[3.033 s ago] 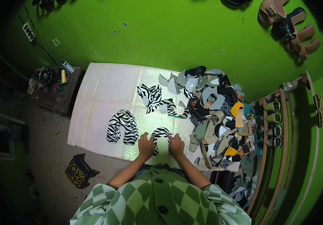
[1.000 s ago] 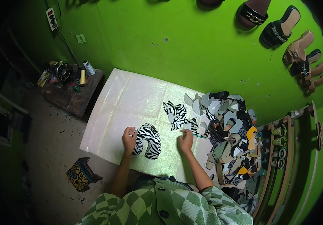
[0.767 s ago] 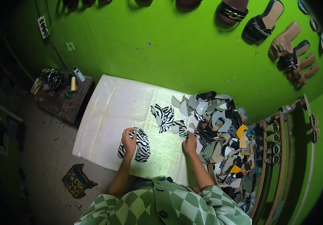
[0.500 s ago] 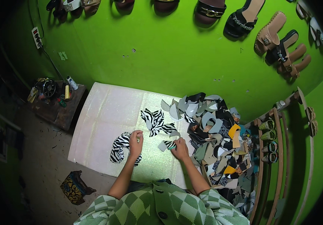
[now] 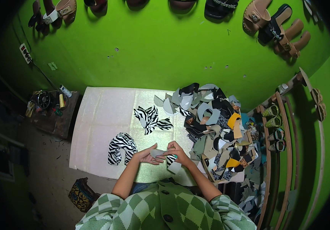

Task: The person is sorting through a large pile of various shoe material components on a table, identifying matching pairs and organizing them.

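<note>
Over the front of the table, my two hands come close together. My left hand (image 5: 147, 156) is turned palm up, with a small grey curved piece (image 5: 157, 153) between its thumb and fingers. My right hand (image 5: 180, 155) is closed on a small zebra-print piece (image 5: 170, 158), from which a pale grey flap (image 5: 174, 168) hangs. The right fingertips are near the grey piece; whether they touch it is unclear. Left of my left hand lies an arched stack of zebra-print pieces (image 5: 121, 143). Further back, more zebra-print pieces (image 5: 148, 117) lie loosely overlapped.
A large heap of offcuts (image 5: 214, 134) covers the right side of the pale table (image 5: 99, 115). Right of it stands a wooden rack with green sandals (image 5: 274, 122). Sandals (image 5: 257, 17) hang on the green wall. A small dark table (image 5: 59, 124) with thread spools is at left.
Both hands have come together nearer my body. The grey curved piece has left the table and is now between them. The right hand has brought the zebra-print piece along. The view has shifted.
</note>
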A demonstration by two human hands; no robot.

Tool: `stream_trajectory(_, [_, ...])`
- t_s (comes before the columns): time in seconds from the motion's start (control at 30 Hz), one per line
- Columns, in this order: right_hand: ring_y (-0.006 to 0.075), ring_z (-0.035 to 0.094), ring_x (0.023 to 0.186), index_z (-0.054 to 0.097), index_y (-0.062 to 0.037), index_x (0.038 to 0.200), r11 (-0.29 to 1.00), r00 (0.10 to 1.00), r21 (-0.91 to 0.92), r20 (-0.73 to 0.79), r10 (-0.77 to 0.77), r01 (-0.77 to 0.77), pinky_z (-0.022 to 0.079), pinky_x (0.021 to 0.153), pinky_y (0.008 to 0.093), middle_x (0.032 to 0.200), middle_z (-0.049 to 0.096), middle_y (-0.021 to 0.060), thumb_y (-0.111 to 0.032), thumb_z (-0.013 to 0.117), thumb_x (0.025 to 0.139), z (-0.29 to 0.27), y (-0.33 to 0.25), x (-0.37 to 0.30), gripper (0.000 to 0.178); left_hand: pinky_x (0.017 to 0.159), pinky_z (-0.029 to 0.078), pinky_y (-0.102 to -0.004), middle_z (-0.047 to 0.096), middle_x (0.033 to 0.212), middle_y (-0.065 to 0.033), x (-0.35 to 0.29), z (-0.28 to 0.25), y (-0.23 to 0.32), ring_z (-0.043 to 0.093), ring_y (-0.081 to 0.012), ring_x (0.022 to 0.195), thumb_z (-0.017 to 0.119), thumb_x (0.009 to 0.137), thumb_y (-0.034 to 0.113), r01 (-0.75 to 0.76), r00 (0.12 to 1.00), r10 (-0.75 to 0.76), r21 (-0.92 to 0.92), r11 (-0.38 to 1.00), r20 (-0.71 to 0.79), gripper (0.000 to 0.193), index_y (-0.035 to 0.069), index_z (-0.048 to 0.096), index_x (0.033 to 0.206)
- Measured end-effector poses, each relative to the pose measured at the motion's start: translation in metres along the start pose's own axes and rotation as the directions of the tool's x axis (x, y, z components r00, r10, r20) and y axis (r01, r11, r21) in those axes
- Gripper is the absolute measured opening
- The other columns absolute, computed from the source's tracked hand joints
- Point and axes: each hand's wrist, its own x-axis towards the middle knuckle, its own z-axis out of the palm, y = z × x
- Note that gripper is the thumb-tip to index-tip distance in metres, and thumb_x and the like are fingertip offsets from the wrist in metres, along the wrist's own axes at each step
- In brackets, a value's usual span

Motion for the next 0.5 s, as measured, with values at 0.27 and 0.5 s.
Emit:
stream_trajectory(0.27, [0.0205,0.051,0.104,0.065,-0.0095,0.105,0.997,0.996,-0.071,-0.089,-0.021,0.015,0.041,0.088,0.0285,0.110,0.042,0.0076,0.017,0.055,0.050,-0.007,-0.006,-0.006,0.062,0.079,0.054,-0.0291,0.057,0.095,-0.0045,0.008,0.012,-0.005,0.060,-0.0126,0.085,0.041,0.094,0.026,-0.120,0.990,0.131,-0.187,0.975,0.047,0.033,0.001,0.043,0.116])
stream_trajectory(0.5, [0.0197,0.058,0.092,0.034,-0.0067,0.133,0.531,0.800,0.768,-0.040,0.598,-0.359,0.047,0.083,0.0313,0.108,0.055,0.0133,0.004,0.046,0.082,-0.002,0.022,-0.026,0.053,0.075,0.056,-0.0289,0.056,0.094,-0.0036,0.000,0.020,-0.006,0.060,-0.0125,0.082,0.046,0.092,0.017,-0.435,0.878,0.403,-0.080,0.897,-0.258,0.041,0.003,0.035,0.128])
